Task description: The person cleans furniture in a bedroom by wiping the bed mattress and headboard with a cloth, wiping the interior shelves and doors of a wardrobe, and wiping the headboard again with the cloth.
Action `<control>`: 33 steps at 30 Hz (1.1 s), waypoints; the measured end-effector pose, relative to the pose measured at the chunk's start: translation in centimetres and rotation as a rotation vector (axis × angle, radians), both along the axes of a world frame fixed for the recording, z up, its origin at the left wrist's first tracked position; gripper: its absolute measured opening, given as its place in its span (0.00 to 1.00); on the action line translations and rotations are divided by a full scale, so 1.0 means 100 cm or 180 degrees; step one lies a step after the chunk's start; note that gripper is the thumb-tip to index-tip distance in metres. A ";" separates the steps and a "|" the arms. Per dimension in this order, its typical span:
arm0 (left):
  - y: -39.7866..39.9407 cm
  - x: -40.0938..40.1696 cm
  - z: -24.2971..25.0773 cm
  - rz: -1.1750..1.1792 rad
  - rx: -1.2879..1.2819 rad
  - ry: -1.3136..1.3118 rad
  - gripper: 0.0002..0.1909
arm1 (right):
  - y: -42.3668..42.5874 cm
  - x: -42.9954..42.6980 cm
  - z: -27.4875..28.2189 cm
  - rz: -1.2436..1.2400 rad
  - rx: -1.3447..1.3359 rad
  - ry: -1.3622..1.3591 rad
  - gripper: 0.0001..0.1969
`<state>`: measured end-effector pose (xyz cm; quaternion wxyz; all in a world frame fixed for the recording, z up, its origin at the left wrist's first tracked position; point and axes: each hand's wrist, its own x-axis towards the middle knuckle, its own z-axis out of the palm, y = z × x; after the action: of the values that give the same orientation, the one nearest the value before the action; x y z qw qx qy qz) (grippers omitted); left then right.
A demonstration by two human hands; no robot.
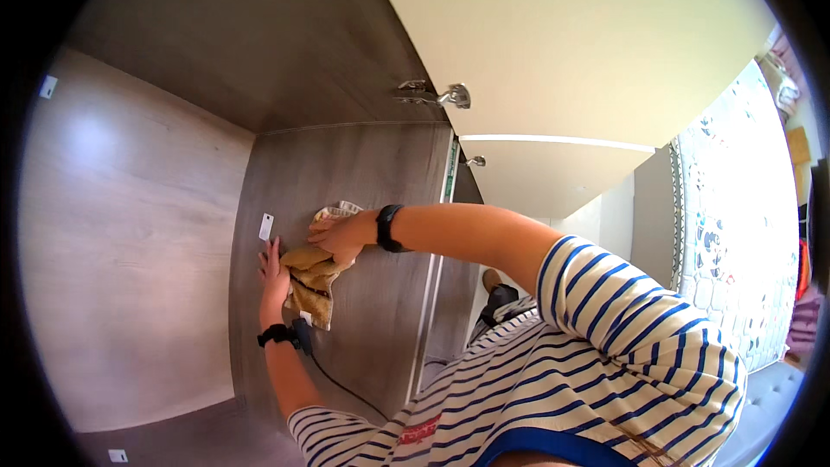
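Note:
A tan and brown cloth [312,301] with a pale patterned end lies bunched on the dark wood-grain panel [389,292] of a cabinet interior. On its upper part rests my right hand [337,235], its fingers bent over the fabric and partly hidden. My left hand [275,275] is spread against the panel at the cloth's left edge, fingers apart; whether the thumb touches the cloth is unclear. Both wrists wear black bands. Beside the left band is a small black device [302,336] with a cable. Near the left fingertips is a small white rectangular plate [266,226].
Pale cabinet doors [570,39] stand open on metal hinges [456,96]. A lighter wood-grain panel [142,240] adjoins the dark one, with a panel edge [428,311] between the cabinet and my body. A bed or padded surface with a patterned cover [733,227] is at the right.

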<state>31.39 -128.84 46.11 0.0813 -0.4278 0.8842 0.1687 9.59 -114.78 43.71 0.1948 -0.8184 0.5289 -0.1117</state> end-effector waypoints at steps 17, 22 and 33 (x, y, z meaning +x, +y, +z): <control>0.135 -0.081 0.021 -0.1785 -0.1844 -0.0248 0.28 | 0.199 -0.069 0.010 -0.0566 -0.1375 -0.0870 0.24; 0.219 -0.121 0.053 -0.1669 -0.2033 -0.1108 0.14 | 0.265 -0.108 0.053 -0.0976 -0.0032 -0.0952 0.17; 0.320 -0.233 0.046 -0.0957 -0.0132 0.2873 0.19 | 0.396 -0.159 0.094 -0.2867 -0.2095 -0.1394 0.14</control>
<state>8.10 -96.81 50.72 -0.2959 -0.1806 0.8865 0.3064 -6.28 -75.22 53.15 -0.0310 -0.4889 0.7089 -0.5074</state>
